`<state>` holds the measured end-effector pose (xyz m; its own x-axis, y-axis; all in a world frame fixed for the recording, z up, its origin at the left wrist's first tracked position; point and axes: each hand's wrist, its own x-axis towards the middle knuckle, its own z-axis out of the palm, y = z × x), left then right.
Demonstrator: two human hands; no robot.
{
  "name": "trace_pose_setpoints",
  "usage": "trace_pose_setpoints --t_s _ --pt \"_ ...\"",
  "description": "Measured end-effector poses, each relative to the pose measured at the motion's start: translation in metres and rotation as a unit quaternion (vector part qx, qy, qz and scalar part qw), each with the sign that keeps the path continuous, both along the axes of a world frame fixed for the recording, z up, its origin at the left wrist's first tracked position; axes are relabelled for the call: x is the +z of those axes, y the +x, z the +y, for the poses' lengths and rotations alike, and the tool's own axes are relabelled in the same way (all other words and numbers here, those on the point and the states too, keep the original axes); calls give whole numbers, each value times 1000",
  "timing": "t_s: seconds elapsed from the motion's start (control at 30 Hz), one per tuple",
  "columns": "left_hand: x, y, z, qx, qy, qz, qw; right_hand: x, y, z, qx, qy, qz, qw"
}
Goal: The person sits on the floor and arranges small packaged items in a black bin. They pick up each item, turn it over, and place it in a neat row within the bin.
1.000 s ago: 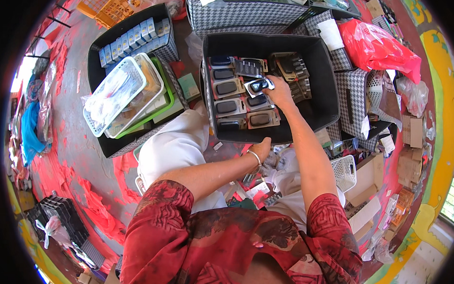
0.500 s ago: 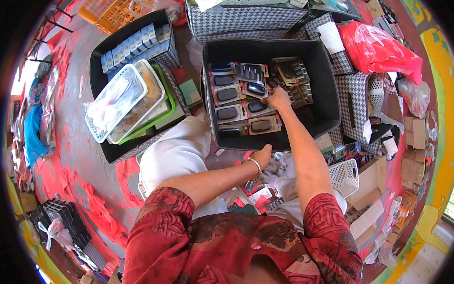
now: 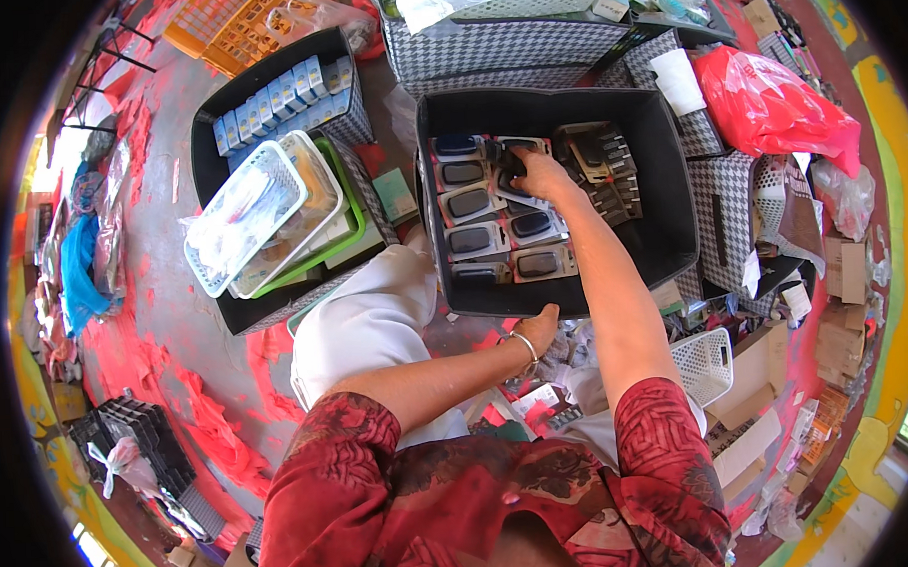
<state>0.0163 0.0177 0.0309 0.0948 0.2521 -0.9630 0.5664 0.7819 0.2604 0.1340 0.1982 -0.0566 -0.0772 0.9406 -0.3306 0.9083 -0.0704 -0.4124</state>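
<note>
A black fabric bin (image 3: 663, 246) stands in front of me. In its left part lie rows of carded packs (image 3: 468, 203), each with a dark oval item on a white card. Dark packs with comb-like teeth (image 3: 598, 163) are heaped to their right. My right hand (image 3: 540, 176) reaches into the bin, its fingers closed on a dark carded pack (image 3: 511, 169) at the top of the second row; the fingers partly hide it. My left hand (image 3: 541, 330) is at the bin's near rim, thumb up against the outer wall. Its other fingers are hidden.
Left of the bin, a houndstooth box holds blue-and-white cartons (image 3: 278, 100), and stacked plastic baskets (image 3: 247, 216) rest on another. A red plastic bag (image 3: 773, 107) lies at the right, by houndstooth boxes (image 3: 723, 209). A white basket (image 3: 704, 367) and open cardboard (image 3: 748, 393) are nearer.
My right hand has moved up and left within the bin, from beside a tilted pack to the top of the second row. The left hand stays at the near rim. The whole view has shifted slightly.
</note>
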Motion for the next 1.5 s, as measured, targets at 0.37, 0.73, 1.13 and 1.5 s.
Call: trace_pose_setpoints --t_s 0.37,0.73,1.13,1.5 --pt "-6 0 -5 5 8 -5 1000 14 45 0 -294 36 242 924" --pt "-29 3 -14 45 44 -11 998 16 69 -24 -548 -103 422 715" --pt "-10 2 -5 33 19 -10 999 16 30 36 -27 54 -7 998" --pt "-14 1 -8 5 7 11 1000 13 -1 -28 16 93 63 994"
